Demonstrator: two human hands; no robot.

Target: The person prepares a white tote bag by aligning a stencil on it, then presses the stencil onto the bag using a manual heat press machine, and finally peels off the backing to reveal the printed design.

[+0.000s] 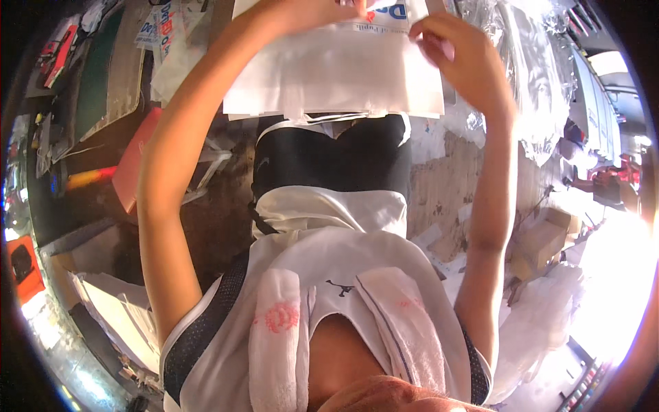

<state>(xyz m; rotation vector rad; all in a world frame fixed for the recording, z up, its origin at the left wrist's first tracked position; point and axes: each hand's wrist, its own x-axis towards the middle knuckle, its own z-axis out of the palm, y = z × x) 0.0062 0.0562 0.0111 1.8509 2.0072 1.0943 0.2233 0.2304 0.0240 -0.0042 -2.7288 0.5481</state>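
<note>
At the top centre of the frame, a layered pile of white sheets (329, 72) lies with its near edge running almost level from left to right, facing the person's lap. The visible part is wider than deep, but the upper edge of the frame cuts it off, so its true long axis cannot be told. Blue and red print (384, 15) sits near its upper right, and the nearer part is plain and glossy. The left hand (340, 9) is above the pile at the upper edge, mostly cropped; whether it grips anything cannot be told. Its forearm slants across the pile's upper left corner, hiding it. The right hand (456, 48) is by the pile's right side, fingers curled inward and pointing left; blur hides whether they pinch an edge. Crumpled clear plastic film (532, 75) fills the upper right, close beyond the right hand. At the upper left are printed white bags (180, 65) and a dark green panel (97, 79). A red flat piece (134, 165) leans at an angle behind the left forearm. A cardboard box (546, 240) stands at the right, above pale plastic sheeting (539, 329); white papers (123, 319) lie slanted at the lower left.
</note>
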